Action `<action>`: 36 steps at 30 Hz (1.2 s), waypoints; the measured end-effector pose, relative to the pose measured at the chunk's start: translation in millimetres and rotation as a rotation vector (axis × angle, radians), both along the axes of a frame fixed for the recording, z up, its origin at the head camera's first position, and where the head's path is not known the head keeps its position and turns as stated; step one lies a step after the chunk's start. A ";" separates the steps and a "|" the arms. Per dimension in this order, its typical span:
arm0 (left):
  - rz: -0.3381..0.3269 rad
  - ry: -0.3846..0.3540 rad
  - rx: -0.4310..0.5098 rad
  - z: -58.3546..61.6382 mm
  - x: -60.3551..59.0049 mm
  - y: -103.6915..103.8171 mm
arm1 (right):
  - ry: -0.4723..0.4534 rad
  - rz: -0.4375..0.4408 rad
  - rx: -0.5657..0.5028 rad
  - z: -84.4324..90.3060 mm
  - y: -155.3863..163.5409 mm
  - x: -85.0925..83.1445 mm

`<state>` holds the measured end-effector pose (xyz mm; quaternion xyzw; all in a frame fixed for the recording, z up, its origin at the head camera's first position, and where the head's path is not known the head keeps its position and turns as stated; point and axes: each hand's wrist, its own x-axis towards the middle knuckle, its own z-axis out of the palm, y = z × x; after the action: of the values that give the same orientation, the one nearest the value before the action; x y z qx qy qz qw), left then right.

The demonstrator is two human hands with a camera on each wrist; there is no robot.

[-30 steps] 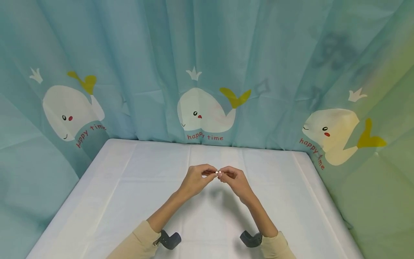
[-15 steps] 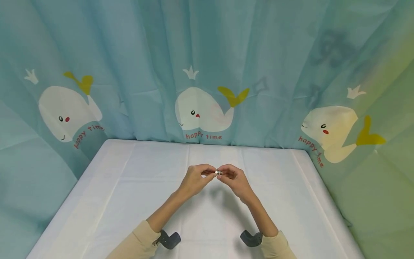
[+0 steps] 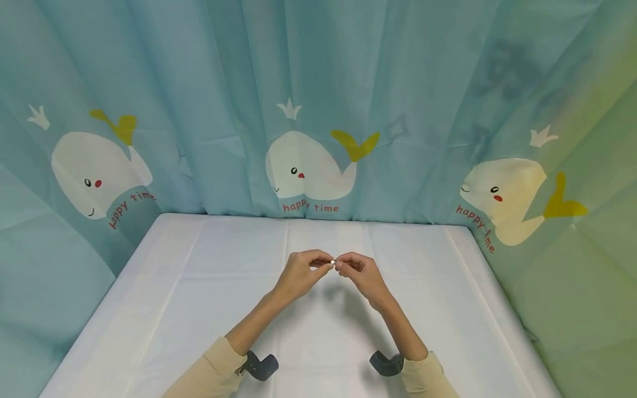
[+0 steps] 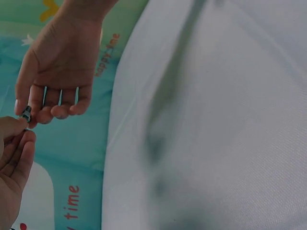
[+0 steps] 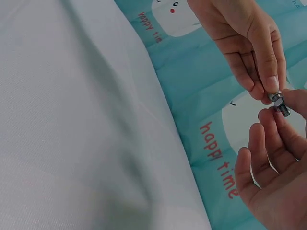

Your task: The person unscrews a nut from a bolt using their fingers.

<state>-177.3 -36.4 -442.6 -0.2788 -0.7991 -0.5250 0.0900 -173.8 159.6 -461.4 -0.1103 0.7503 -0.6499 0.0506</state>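
A big blue curtain (image 3: 318, 83) with white whales on it hung all around, from nine o'clock over twelve to three o'clock. In front of it stood the desk (image 3: 199, 309), covered with a white cloth. Two arms in pale yellow sleeves (image 3: 209, 376) came in from six o'clock, and the hands met above the middle of the desk, a little toward twelve o'clock. The left hand (image 3: 298, 273) had its fingers curled and pinched one end of a small metal bolt (image 5: 278, 102) with thumb and first finger. The right hand (image 3: 360, 273) was curled too and pinched the other end, where the thread stuck out. The bolt was up in the air between the two hands, not touching the desk. A nut (image 5: 276, 97) looked to sit on the bolt, close to the left fingertips. I think the nut was already on the thread, and some turning was left to do, but I could not tell if it was going on or coming off.
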 end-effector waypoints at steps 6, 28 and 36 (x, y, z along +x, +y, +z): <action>-0.002 0.014 0.004 -1.6 0.3 0.3 | 0.018 0.021 -0.012 9.6 -1.1 4.4; 0.011 -0.002 -0.011 -2.9 -0.7 0.5 | -0.004 0.015 0.007 31.0 -5.5 14.8; 0.015 -0.001 -0.013 -3.2 -1.1 1.7 | 0.034 0.005 -0.007 27.4 -5.3 14.7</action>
<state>-178.4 -34.8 -445.8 -0.2732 -0.8047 -0.5190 0.0916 -159.2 154.3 -434.0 -0.1236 0.7486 -0.6502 0.0390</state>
